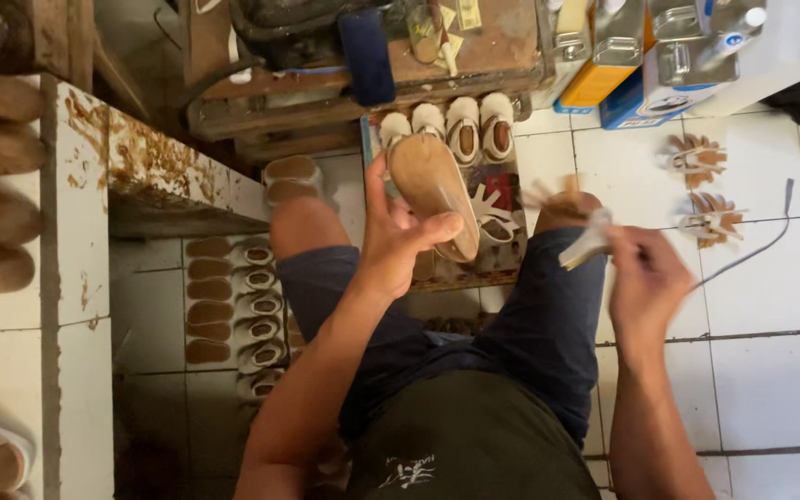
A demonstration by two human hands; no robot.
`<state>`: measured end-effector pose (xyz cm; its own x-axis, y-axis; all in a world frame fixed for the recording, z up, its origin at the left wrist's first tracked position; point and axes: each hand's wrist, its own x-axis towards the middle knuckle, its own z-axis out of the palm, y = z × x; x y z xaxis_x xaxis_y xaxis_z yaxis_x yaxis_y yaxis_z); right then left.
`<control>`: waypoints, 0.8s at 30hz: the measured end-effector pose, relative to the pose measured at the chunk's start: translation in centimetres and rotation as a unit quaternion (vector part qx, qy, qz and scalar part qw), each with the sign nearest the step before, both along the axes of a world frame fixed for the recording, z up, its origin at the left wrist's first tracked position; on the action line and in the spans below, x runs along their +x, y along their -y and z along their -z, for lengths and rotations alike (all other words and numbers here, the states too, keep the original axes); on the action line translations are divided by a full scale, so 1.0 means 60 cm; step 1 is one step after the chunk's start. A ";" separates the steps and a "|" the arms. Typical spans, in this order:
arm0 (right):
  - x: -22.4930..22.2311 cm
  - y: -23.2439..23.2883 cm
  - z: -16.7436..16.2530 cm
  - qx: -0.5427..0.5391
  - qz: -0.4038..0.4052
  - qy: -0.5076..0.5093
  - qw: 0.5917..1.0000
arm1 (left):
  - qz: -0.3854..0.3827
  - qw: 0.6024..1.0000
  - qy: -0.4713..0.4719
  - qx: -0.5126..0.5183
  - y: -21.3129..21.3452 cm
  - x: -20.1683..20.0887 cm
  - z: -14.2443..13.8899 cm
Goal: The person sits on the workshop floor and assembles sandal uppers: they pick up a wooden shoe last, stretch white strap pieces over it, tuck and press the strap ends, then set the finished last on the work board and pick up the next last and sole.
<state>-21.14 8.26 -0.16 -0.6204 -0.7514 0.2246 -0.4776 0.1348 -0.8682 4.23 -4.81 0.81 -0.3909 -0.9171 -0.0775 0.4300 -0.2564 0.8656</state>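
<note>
Left hand [398, 236] clamps brown shoe sole [432, 190]; right hand [645, 282] pinches blurred pale strap piece [587, 245] — row of small shoes [446, 125] at 12 o'clock, floor tiles [770, 370] beneath.

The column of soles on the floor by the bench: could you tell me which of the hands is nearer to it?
Left. The left hand holds a sole just right of the column; the right hand is farther right.
</note>
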 end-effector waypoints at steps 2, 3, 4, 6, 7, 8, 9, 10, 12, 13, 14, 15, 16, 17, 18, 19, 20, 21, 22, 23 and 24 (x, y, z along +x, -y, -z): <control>0.017 -0.013 0.006 -0.109 -0.004 0.018 0.994 | -0.004 0.996 0.071 0.062 0.001 -0.005 0.028; 0.029 -0.019 0.005 -0.163 -0.003 0.026 0.986 | -0.001 0.990 0.106 0.092 0.000 -0.013 0.042; 0.044 -0.027 0.001 -0.129 -0.024 -0.046 0.990 | 0.001 0.988 0.113 0.105 -0.003 -0.023 0.056; 0.082 -0.024 -0.009 -0.157 -0.099 -0.160 0.969 | 0.009 0.984 0.126 0.126 -0.016 -0.042 0.083; 0.098 -0.014 -0.015 -0.215 -0.158 -0.201 0.943 | 0.021 0.989 0.055 0.139 -0.024 -0.049 0.095; 0.111 -0.007 -0.023 -0.207 -0.175 -0.197 0.942 | 0.030 0.988 -0.016 0.152 -0.031 -0.054 0.107; 0.123 -0.001 -0.032 -0.198 -0.195 -0.192 0.941 | 0.037 0.981 -0.088 0.167 -0.035 -0.054 0.116; 0.130 0.001 -0.041 -0.189 -0.218 -0.186 0.939 | 0.023 0.982 -0.069 0.173 -0.037 -0.049 0.125; 0.134 0.000 -0.057 -0.196 -0.201 -0.174 0.944 | -0.011 0.984 -0.031 0.177 -0.029 -0.030 0.137; 0.132 0.000 -0.061 -0.202 -0.192 -0.169 0.945 | -0.028 0.984 -0.013 0.177 -0.023 -0.023 0.143; 0.131 0.000 -0.063 -0.215 -0.188 -0.170 0.943 | -0.042 0.982 0.007 0.183 -0.023 -0.016 0.148; 0.128 -0.002 -0.064 -0.220 -0.181 -0.173 0.943 | -0.051 0.979 0.025 0.195 -0.025 -0.015 0.153; 0.126 -0.002 -0.062 -0.228 -0.173 -0.179 0.941 | -0.036 0.982 0.030 0.181 -0.028 -0.016 0.159; 0.126 0.000 -0.058 -0.208 -0.188 -0.193 0.940 | -0.027 0.986 0.035 0.162 -0.032 -0.019 0.164; 0.127 0.004 -0.052 -0.191 -0.205 -0.207 0.938 | -0.020 0.989 0.041 0.140 -0.035 -0.022 0.170; 0.130 0.008 -0.047 -0.171 -0.219 -0.219 0.935 | -0.007 0.993 0.038 0.109 -0.043 -0.024 0.176; 0.134 0.012 -0.041 -0.171 -0.215 -0.220 0.936 | 0.011 0.996 0.034 0.080 -0.054 -0.029 0.183; 0.138 0.016 -0.035 -0.171 -0.211 -0.221 0.936 | 0.028 0.998 0.030 0.049 -0.063 -0.033 0.189; 0.140 0.020 -0.030 -0.175 -0.210 -0.222 0.936 | 0.045 0.996 0.022 0.069 -0.069 -0.035 0.194; 0.141 0.021 -0.026 -0.175 -0.212 -0.228 0.934 | 0.060 0.994 0.014 0.090 -0.075 -0.038 0.199; 0.139 0.022 -0.022 -0.175 -0.212 -0.236 0.932 | 0.077 0.991 0.004 0.109 -0.078 -0.041 0.202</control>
